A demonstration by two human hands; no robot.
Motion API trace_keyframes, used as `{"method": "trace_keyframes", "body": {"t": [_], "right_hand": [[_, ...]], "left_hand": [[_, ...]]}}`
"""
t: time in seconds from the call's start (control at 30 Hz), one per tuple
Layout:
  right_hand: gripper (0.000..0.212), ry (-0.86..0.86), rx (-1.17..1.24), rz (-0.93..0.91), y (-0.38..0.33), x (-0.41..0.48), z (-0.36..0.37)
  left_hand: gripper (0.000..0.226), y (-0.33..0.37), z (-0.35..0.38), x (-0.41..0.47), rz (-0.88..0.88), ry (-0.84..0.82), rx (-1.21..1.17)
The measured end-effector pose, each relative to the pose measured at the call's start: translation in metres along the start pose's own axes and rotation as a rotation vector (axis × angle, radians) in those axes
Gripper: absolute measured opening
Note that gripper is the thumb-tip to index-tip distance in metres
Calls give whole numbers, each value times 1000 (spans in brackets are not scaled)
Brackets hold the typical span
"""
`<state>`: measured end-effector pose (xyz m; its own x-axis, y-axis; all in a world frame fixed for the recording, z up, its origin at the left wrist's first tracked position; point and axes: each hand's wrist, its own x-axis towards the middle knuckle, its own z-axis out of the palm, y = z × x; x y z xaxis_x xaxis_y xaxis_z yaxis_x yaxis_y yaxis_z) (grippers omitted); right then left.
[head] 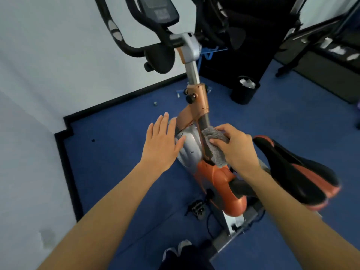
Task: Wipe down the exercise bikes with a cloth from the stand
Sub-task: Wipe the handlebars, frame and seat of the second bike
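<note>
1. At about 9 o'clock from the middle of the view, the person's left hand (162, 141) is flat and wide open, with the fingers spread. It holds nothing. Its thumb reaches the silver cover (188, 145) of the bike (220, 178).
2. In the middle, the gray cloth (215, 146) is pressed on the bike's frame, just at 3 o'clock from the silver cover.
3. The right hand (236, 147) is curled over the cloth. The thumb and fingers pinch it tight.
4. To wipe well, the person should likely push the cloth flat and rub along the whole frame, keeping the left hand on the cover to steady the bike.
5. At 4 o'clock, the black and red seat (298, 170) sticks out. It looks ready for a wipe next.
6. Up at 12 o'clock are the black handlebars (124, 42).
</note>
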<state>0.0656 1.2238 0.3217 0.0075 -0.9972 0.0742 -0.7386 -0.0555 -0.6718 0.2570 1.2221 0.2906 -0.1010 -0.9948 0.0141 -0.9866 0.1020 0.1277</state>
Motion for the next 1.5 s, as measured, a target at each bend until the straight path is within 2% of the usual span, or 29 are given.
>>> {"method": "trace_keyframes", "body": {"t": [0.23,0.4,0.57,0.73,0.83,1.0,1.13,1.33,1.5], "right_hand": [[19,112,-33,83,61,-45,-62],[20,163,-33,103,104,-66,-111],[21,163,27,71,153,-76,-161],[20,85,13,17,204,-87,-213],[20,44,-9,16,232,-90,-235],[20,-18,10,9,260,-90,-237],[20,-45,24,5,265,-86,-224],[22,66,110,21,259,-82,-211],[24,99,115,-72,249,-81,-188]], "left_hand": [[60,86,20,-18,153,-20,-53],[60,150,29,-38,189,-16,-12],[59,220,45,-55,146,-11,16],[51,298,62,-74,68,0,-78],[54,331,70,-85,37,-4,-143],[65,351,88,-92,-18,-66,-147],[60,348,100,-91,-58,-46,-204],[52,339,104,-81,-79,-12,-416],[65,336,110,-79,-176,4,-703]]}}
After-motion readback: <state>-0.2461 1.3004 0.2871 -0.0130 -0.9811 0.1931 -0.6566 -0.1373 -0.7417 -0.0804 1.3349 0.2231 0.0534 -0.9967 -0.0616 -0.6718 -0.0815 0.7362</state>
